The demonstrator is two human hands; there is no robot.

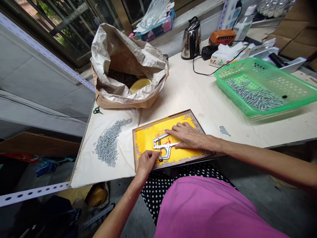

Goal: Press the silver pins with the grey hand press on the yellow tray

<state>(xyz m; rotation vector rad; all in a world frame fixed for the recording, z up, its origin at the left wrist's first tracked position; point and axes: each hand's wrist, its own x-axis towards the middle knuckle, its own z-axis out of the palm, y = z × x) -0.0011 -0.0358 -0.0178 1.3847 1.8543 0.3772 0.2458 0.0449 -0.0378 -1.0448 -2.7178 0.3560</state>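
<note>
My right hand grips the handles of silver snap pliers, which lie over a shallow framed tray with a yellow bottom. The pliers' jaws point left, toward my left hand. Its thumb and fingertips are pinched together right at the lower jaw; whatever is between them is too small to make out. Small silver metal pieces lie along the tray's edges. To the left, on a pale cloth, spreads a pile of similar small metal pieces.
Behind the pile stands a large woven sack with dark contents and a yellow bowl. Small green-handled scissors lie beside it. A green basket of metal pieces sits at right. Farther back are a kettle and an orange battery pack.
</note>
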